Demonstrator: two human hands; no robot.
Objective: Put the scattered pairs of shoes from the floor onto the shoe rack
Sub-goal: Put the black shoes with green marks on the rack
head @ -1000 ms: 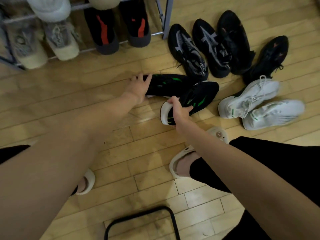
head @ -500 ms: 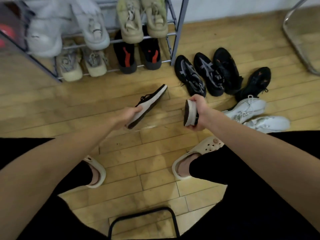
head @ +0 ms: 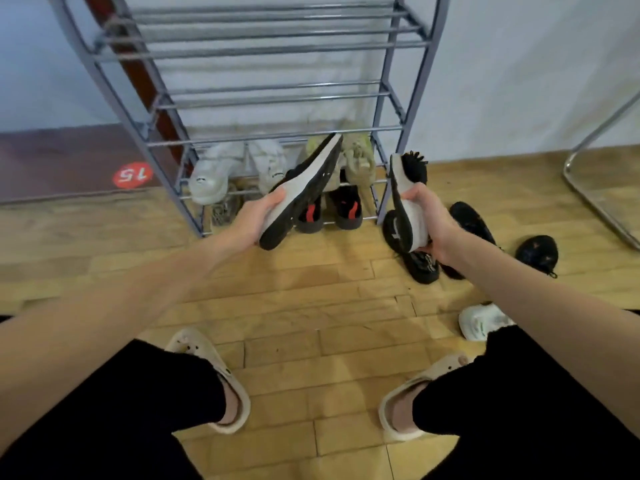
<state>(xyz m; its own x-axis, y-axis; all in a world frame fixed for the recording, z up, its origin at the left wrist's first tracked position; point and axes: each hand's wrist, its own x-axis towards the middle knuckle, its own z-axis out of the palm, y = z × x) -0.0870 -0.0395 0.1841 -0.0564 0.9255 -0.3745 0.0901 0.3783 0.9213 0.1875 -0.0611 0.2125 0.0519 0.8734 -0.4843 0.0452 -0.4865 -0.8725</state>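
Two black white-soled shoes held aloft before the shoe rack: left shoe gripped at the heel by the left hand, long axis slanting up and right, toe reaching the second-lowest tier; right shoe clasped at the heel by the right hand, standing near upright, sole facing left, beside the rack's right post. Lower two tiers occupied; upper tiers bare, open above both toes. More black shoes and a white shoe on the floor at right.
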